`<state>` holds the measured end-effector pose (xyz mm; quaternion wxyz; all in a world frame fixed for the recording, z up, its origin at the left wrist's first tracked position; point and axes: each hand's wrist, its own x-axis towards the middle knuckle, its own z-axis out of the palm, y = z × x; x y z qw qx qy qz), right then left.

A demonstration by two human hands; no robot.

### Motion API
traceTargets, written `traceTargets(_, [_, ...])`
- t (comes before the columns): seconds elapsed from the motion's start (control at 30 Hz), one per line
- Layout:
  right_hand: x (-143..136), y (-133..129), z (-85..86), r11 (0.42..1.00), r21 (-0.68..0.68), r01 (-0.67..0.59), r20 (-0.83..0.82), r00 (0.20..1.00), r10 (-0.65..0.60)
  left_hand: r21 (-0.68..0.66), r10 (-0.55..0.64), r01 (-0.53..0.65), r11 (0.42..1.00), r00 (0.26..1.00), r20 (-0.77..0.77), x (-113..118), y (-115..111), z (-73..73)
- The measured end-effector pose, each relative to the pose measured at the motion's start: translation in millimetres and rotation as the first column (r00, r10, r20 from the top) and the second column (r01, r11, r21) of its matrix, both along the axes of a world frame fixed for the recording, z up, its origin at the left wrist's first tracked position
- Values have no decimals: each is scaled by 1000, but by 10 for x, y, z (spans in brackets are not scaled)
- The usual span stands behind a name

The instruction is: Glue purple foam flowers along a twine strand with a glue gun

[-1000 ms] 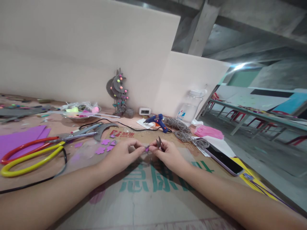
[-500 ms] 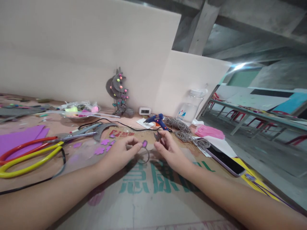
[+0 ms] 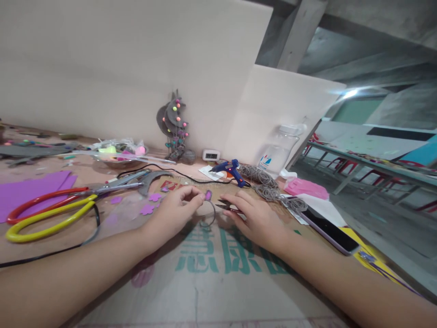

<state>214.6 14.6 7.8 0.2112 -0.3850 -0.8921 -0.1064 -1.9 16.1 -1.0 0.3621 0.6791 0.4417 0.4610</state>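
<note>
My left hand pinches a small purple piece between thumb and fingertips. From that piece a thin grey cord hangs in a loop over the cardboard. Just to the right, my right hand is closed round dark thread snips. Their blades point left toward the purple piece, a small gap away. Most of the snips' handle is hidden by my fingers. Several purple foam flowers lie beside my left hand.
Large scissors with red and yellow handles lie at left by purple sheets. A blue glue gun, bundles of grey cord, a water bottle and a phone lie ahead and right. A grey moon-shaped ornament stands at the back.
My right hand has turned palm-down, and the snips' blades now point left toward the purple piece. My left hand keeps its pinch. The whole view has shifted slightly.
</note>
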Motion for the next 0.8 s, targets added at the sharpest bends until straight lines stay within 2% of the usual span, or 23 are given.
traceTargets(0.23, [-30,25,-4,1000,-6,26,27,999,-26,-33,-11,11,999,1000,-1,13,-14,1])
traceTargets(0.53, [-64,-31,7,1000,11,5,81,997,-6,-15,-66,65,998,998,-24,1,-16,-25])
traceTargets(0.8, [-55,-11,-34,999,7,-36,65,997,35,-24,-60,59,998,997,-56,-4,-9,-23])
